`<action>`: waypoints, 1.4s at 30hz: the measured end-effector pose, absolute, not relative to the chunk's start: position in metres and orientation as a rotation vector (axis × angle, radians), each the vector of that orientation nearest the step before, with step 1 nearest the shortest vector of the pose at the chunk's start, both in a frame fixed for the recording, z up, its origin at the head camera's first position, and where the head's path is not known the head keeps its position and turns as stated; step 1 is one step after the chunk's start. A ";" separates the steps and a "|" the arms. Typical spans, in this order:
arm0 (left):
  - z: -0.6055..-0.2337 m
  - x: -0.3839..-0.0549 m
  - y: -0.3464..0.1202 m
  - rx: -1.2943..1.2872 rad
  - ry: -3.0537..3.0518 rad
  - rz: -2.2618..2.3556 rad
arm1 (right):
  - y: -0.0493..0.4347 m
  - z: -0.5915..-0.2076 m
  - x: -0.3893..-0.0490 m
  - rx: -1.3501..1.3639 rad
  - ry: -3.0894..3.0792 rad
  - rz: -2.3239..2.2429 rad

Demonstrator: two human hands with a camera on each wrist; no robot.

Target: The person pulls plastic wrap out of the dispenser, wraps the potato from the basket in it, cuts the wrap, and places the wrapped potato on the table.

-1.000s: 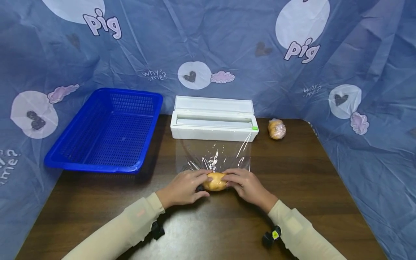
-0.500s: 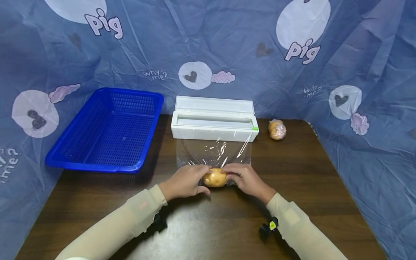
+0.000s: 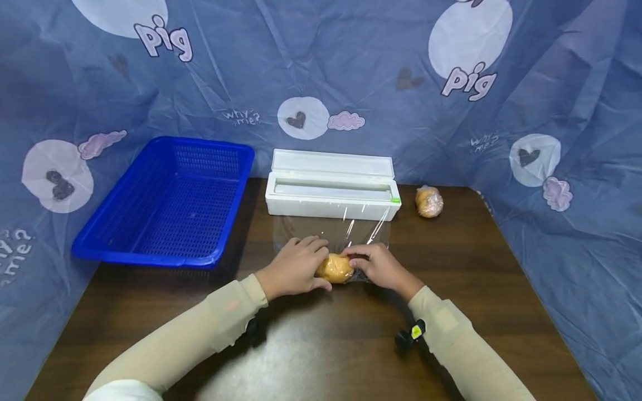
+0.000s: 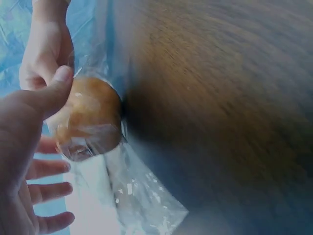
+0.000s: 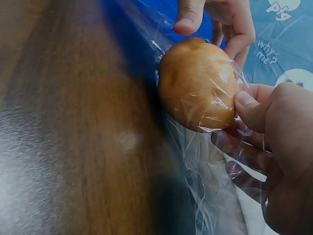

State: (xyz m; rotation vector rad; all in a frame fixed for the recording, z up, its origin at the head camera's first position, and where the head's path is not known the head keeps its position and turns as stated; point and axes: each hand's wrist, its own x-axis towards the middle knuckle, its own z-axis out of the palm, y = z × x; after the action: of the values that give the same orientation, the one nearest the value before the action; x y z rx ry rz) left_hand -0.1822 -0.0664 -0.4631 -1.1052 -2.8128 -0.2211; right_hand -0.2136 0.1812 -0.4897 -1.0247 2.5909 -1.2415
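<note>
A yellow potato lies under clear plastic wrap that runs out of a white dispenser box. My left hand is at the potato's left side, its fingers spread and nearly straight over the wrap. The left wrist view shows that hand's thumb stretched out close to the potato. On the other side my right hand pinches the wrap between thumb and forefinger against the potato's edge. In the right wrist view, the right thumb presses there, and wrap hangs loosely below the potato.
A blue plastic basket stands at the back left of the brown wooden table. Right of the dispenser box lies a second potato, wrapped in film. A printed blue cloth hangs behind the table.
Both hands and the potato have shifted away from me, nearer the dispenser box, shortening the wrap stretch between. The left fingers have lifted and spread; the right hand keeps its pinch.
</note>
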 end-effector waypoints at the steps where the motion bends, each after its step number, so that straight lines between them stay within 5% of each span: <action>1: -0.462 -0.183 -0.064 -1.094 -2.808 -0.185 | 0.181 -0.489 -0.215 -0.999 2.589 -1.244; 28: -0.457 -0.201 -0.048 -0.997 -2.809 0.169 | 0.174 -0.491 -0.230 -0.885 2.655 -1.078; 42: -0.444 -0.213 -0.038 -0.975 -2.990 0.176 | 0.157 -0.489 -0.191 -1.364 3.119 -0.334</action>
State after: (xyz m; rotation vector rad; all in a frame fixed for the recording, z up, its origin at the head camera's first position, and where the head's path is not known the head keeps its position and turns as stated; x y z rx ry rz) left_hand -0.2127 -0.0383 -0.4437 -0.9746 -2.9902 0.1764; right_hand -0.1908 0.1568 -0.4894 -1.3637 3.1190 -0.3339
